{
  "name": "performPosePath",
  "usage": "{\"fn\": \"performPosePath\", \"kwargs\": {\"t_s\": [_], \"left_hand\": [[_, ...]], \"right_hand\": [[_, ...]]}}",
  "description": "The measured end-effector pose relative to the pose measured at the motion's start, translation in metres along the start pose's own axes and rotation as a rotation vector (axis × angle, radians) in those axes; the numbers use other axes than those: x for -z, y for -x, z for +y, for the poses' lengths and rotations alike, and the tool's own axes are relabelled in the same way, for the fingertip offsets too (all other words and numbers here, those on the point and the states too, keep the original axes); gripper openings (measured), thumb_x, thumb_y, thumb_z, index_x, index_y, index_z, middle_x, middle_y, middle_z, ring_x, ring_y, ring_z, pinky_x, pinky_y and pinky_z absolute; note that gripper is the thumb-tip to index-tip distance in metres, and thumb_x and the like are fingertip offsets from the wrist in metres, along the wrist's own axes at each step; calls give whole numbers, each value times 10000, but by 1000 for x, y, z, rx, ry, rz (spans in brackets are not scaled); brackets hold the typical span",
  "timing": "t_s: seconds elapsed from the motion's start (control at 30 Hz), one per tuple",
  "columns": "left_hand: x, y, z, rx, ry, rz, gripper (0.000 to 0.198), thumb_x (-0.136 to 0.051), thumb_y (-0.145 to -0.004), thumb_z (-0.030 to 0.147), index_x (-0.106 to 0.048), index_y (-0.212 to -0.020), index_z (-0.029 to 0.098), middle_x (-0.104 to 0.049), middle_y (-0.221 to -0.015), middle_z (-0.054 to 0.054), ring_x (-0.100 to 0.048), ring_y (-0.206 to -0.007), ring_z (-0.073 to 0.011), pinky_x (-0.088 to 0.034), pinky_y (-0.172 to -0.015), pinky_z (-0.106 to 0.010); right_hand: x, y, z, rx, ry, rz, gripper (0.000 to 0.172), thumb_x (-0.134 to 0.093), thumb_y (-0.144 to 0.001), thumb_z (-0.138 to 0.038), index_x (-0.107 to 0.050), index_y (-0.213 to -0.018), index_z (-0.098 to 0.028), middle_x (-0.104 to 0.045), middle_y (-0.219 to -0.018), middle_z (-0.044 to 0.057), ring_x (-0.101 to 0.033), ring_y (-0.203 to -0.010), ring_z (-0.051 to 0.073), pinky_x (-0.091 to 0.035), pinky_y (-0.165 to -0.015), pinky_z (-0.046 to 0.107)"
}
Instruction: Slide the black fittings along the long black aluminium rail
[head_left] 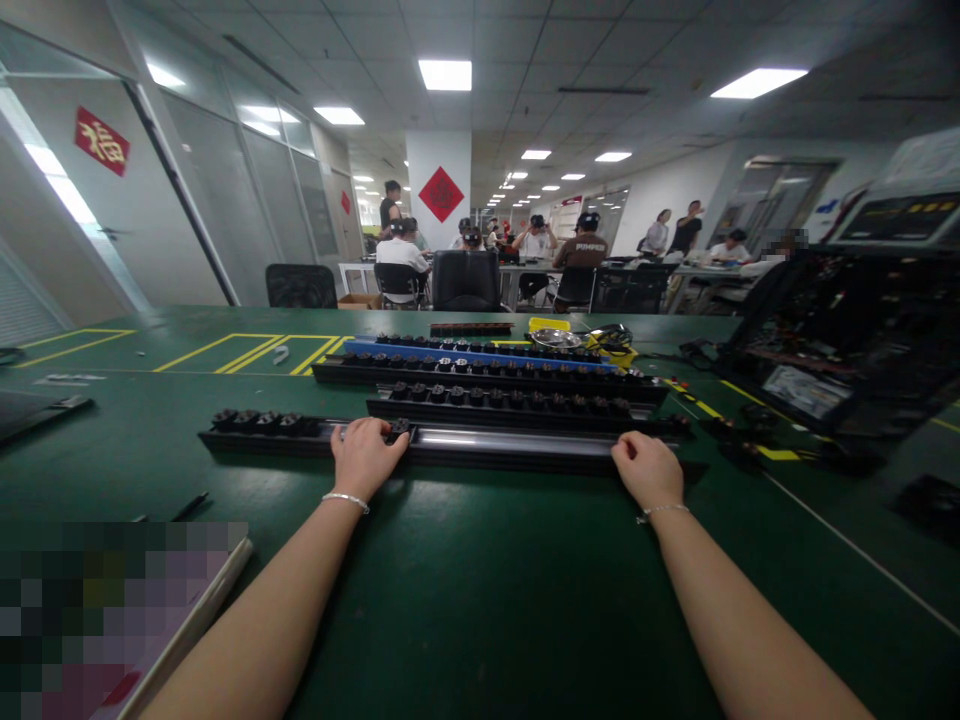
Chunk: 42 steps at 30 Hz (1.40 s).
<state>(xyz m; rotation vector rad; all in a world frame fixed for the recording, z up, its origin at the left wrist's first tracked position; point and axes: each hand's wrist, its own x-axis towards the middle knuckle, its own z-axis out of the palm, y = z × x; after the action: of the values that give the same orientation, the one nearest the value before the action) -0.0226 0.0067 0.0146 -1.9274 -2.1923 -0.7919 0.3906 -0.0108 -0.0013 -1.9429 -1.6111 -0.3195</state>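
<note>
On green table (480,600), several long black rails (487,372) lie in rows, fully stocked. The nearest rail (510,445) lies crosswise, mid-table, close in front. Holding it: left hand (366,455), fingers curled down over the top, left of middle; right hand (646,468), fingers curled closed near right end. Small black caps (259,420) fill its left end only

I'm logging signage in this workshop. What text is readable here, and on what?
"福": red sign on the left glass wall.
Red diamond on the pillar: character too blurred.
Brown shirt of a seated person: white lettering too small.
Panel display at right: unreadable.
Black strip under left hand and right hand: no text.
</note>
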Motion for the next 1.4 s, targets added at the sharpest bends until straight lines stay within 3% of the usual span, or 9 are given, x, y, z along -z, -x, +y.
{"fn": "performPosePath", "kwargs": {"t_s": [0.5,0.83,1.4], "left_hand": [[-3,4,4,-78,12,9,291,-520,-765,453,-628,-867,203,-661,-1015,-95,-518,-1114,-276,-258,-1047,-469],[-3,5,6,-112,-27,-11,310,-515,-770,457,-632,-908,207,-653,-1063,-97,-507,-1137,-276,-345,-989,-415],[-11,6,3,-275,38,-5,312,-523,-771,422,-623,-962,197,-648,-1115,-104,-481,-1191,-258,-315,-1045,-401]], "right_hand": [[0,0,-1,5,6,-4,200,-423,-764,-240,-605,-699,-188,-583,-676,50,-471,-676,178,-283,-595,286],[1,0,-1,10,4,-11,199,-423,-769,-243,-603,-700,-196,-591,-682,48,-474,-677,179,-289,-595,285],[-1,0,0,15,21,-3,210,-425,-773,-242,-617,-706,-192,-595,-690,49,-472,-673,175,-287,-602,285]]}}
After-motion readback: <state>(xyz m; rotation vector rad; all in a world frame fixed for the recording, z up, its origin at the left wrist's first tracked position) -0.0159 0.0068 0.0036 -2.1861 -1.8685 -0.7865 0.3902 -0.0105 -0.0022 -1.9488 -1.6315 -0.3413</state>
